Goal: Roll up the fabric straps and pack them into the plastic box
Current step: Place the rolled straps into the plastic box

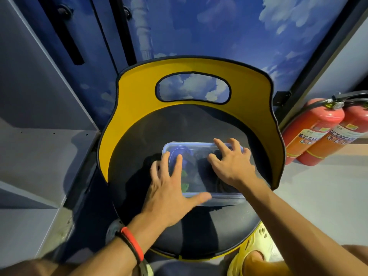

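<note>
A clear plastic box point(219, 197) with its lid on lies on the black seat of a yellow-backed chair point(137, 124). Through the lid I make out rolled fabric straps point(186, 177), blue, green and dark ones. My left hand point(169, 188) lies spread on the lid's left part, fingers straight, thumb along the near edge. My right hand point(232, 163) presses on the lid's right half with fingers spread and slightly bent toward the far edge.
Two red fire extinguishers point(316, 132) lean against the wall at the right. A grey cabinet point(39, 96) stands at the left. Behind the chair is a wall with a sky print. My foot in a yellow sandal point(253, 255) shows at the bottom.
</note>
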Tool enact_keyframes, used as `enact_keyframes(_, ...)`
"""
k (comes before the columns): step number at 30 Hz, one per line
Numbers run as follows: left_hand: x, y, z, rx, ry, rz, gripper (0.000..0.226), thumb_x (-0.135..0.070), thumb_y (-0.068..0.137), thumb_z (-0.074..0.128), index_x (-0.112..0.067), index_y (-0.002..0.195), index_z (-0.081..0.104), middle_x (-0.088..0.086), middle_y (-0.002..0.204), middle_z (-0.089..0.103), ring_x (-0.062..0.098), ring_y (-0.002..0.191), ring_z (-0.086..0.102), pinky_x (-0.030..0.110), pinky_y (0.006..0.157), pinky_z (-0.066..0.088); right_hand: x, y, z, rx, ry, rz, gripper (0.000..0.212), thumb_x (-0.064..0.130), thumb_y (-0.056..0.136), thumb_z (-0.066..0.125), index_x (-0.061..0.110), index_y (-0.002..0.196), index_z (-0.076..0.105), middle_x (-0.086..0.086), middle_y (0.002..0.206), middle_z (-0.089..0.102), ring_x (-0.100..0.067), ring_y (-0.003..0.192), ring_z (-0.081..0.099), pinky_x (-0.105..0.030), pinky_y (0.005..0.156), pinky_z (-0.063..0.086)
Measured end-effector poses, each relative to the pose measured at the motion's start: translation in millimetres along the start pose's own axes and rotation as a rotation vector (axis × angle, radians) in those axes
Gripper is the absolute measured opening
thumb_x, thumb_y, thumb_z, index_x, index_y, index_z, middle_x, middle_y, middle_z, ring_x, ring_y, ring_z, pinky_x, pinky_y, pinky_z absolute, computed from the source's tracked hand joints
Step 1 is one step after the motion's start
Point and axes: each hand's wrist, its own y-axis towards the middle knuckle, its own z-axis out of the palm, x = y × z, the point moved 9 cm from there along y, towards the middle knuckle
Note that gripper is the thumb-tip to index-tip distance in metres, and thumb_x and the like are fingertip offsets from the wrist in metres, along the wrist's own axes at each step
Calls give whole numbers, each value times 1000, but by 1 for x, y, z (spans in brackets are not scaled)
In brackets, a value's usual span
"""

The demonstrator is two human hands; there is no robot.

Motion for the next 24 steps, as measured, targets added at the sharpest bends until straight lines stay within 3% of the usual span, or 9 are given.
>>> enact_keyframes(2, -1, -1, 3, 38, -2, 16, 134, -95, 64, 51, -30, 160, -14, -2, 164, -26, 31, 151, -11, 45, 118, 31, 2, 0, 0, 12, -40, 19, 73, 86, 83, 36, 51, 146, 30, 7, 160, 14, -37, 146, 14, -62, 103, 40)
enact_keyframes(5, -1, 0, 2, 21, -28, 14, 133, -86, 68, 63, -31, 159, -16, -6, 163, -30, 31, 153, -11, 47, 120, 30, 3, 3, 0, 32, -35, 37, 88, 96, 73, 37, 46, 145, 35, 3, 155, 21, -37, 141, 20, -60, 103, 43)
enact_keyframes(11, -1, 4, 2, -25, 67, 14, 124, -83, 76, 57, -26, 160, -16, 3, 165, -28, 37, 154, 4, 43, 118, 33, 7, 13, -2, 57, -74, 132, 114, 106, 57, 33, 35, 146, 37, -8, 154, 25, -42, 144, 20, -64, 102, 39)
enact_keyframes(16, 0, 5, 1, -12, 69, 20, 130, -88, 70, 57, -27, 160, -14, 1, 165, -25, 34, 146, 16, 41, 114, 37, 13, 7, -4, -59, -159, 118, 107, 105, 65, 21, 32, 140, 42, -9, 148, 31, -42, 138, 29, -64, 101, 37)
enact_keyframes(21, -1, 4, -1, 120, -32, 3, 134, -79, 69, 68, -31, 158, -19, -9, 159, -38, 34, 152, -23, 55, 126, 3, 14, 6, -4, -88, -193, 57, 94, 98, 75, 18, 33, 140, 42, -6, 149, 37, -40, 140, 28, -62, 108, 29)
enact_keyframes(24, 3, 4, -1, 179, -152, -8, 128, -62, 74, 77, -35, 158, -16, -20, 153, -42, 30, 152, -26, 53, 125, 14, 12, 3, -7, -96, -148, -11, 81, 88, 84, 32, 34, 144, 43, -5, 158, 30, -36, 145, 23, -58, 114, 27)
